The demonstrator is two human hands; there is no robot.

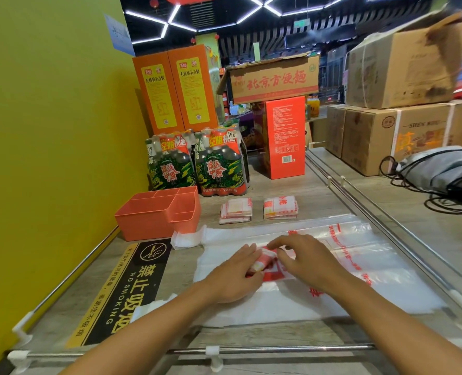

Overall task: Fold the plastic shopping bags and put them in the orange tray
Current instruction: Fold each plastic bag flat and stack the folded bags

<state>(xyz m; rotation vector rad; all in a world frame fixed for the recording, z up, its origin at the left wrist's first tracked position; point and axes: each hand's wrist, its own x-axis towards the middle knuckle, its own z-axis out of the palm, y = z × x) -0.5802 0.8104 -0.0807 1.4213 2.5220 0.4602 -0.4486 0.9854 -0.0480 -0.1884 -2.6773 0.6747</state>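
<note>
At my far left, around nine o'clock, the yellow-green wall [48, 158] runs along the counter [292, 185], and a black no-smoking sticker [124, 290] lies on the wood at about eight o'clock from my hands. Just past it, at roughly eleven o'clock, sits the orange tray [154, 223], its compartments showing nothing inside from here. Behind the tray, toward twelve o'clock, stand two shrink-wrapped packs of green bottles [197, 163], with tall orange boxes [175, 87] behind them. In front of the packs, at about twelve o'clock from my hands, two folded bags [258, 211] lie side by side on the counter, apart from the tray. Directly below me the plastic shopping bag [346, 266] is spread flat, white and clear with red print, its handle end [186, 239] reaching toward the tray at ten o'clock. My left hand [232, 277] curls its fingers around a folded, bunched part of the bag near its middle. My right hand [305, 258] rests just beside it at three o'clock, fingers bent down onto the same fold, fingertips pinching the plastic. Farther right, at one o'clock, a red carton [284, 136] stands upright under a cardboard box [273, 79]. At two to three o'clock, stacked brown cartons [386, 109] and a grey bag with black cords [440, 169] sit beyond the metal rail [359, 198].
</note>
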